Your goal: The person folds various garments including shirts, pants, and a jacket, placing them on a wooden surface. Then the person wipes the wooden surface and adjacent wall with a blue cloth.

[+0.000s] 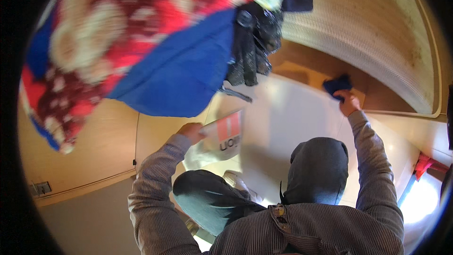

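My left hand (191,132) is closed on the edge of a white plastic bag (210,152) with red and black print. The bag hangs from it beside my left knee, over the pale floor. Farther off on the right, my right hand (349,102) reaches forward with its fingers closed on a small dark blue cloth (337,86). That cloth is crumpled, and I cannot tell what kind of item it is. It is in front of a brown wooden panel below a mattress.
A red patterned fleece blanket (101,33) and blue fabric (177,68) fill the upper left. Shiny black material (252,42) hangs beside them. A beige mattress (363,28) curves across the upper right. At left stands a wooden cabinet (89,146); red cloth (429,166) is at far right.
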Demonstrator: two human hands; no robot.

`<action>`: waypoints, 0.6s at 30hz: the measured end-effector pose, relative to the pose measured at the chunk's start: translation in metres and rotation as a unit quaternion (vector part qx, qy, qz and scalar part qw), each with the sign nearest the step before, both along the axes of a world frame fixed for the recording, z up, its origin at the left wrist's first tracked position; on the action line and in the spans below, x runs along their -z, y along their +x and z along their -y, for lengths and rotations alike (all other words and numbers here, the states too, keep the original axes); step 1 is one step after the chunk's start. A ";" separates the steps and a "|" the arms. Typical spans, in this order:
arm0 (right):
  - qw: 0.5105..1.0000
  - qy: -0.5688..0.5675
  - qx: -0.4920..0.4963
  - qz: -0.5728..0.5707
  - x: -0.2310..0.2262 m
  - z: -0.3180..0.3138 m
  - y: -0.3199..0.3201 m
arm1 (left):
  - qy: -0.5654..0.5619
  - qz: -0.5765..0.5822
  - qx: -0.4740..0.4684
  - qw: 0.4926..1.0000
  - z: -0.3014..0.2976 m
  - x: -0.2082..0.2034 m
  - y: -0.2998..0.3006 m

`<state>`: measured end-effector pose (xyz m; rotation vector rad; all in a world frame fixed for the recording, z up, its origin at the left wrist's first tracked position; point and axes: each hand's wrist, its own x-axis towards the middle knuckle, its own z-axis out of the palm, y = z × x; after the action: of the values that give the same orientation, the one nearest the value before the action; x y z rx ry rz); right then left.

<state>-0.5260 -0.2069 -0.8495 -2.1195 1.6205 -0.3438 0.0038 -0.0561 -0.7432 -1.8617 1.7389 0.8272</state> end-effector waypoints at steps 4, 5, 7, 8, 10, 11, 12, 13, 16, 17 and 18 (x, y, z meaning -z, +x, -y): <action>0.959 -0.009 -0.243 0.144 -0.122 -0.011 0.071 | -0.071 0.054 -0.121 0.989 -0.034 -0.008 0.097; 0.940 -0.050 -0.304 0.150 -0.158 -0.016 0.082 | -0.114 0.096 -0.124 0.981 -0.040 -0.014 0.119; 0.912 -0.116 -0.362 0.155 -0.223 -0.026 0.096 | -0.222 0.143 -0.199 0.944 -0.048 -0.026 0.155; 0.896 -0.189 -0.356 0.187 -0.254 -0.027 0.096 | -0.229 0.185 -0.255 0.921 -0.049 -0.033 0.167; 0.887 -0.306 -0.308 0.156 -0.293 -0.028 0.102 | -0.389 0.208 -0.329 0.835 -0.050 -0.053 0.182; 0.888 -0.362 -0.256 0.123 -0.306 -0.026 0.103 | -0.477 0.179 -0.308 0.804 -0.051 -0.064 0.185; 0.895 -0.373 -0.209 0.125 -0.311 -0.022 0.108 | -0.502 0.197 -0.337 0.772 -0.042 -0.071 0.190; 0.905 -0.380 -0.152 0.116 -0.314 -0.017 0.107 | -0.568 0.143 -0.383 0.714 -0.036 -0.077 0.190; 0.898 -0.419 -0.108 0.083 -0.309 0.008 0.097 | -0.674 0.019 -0.420 0.608 -0.015 -0.097 0.191; 0.899 -0.419 -0.103 0.077 -0.305 0.018 0.091 | -0.689 -0.010 -0.423 0.588 -0.009 -0.104 0.191; 0.897 -0.425 -0.098 0.069 -0.298 0.028 0.083 | -0.704 -0.039 -0.422 0.569 -0.004 -0.112 0.189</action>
<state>-0.4427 -0.2352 -0.5514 -2.7461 1.2628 -1.2923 0.1924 -0.0520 -0.6312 -3.8665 1.4197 -0.7257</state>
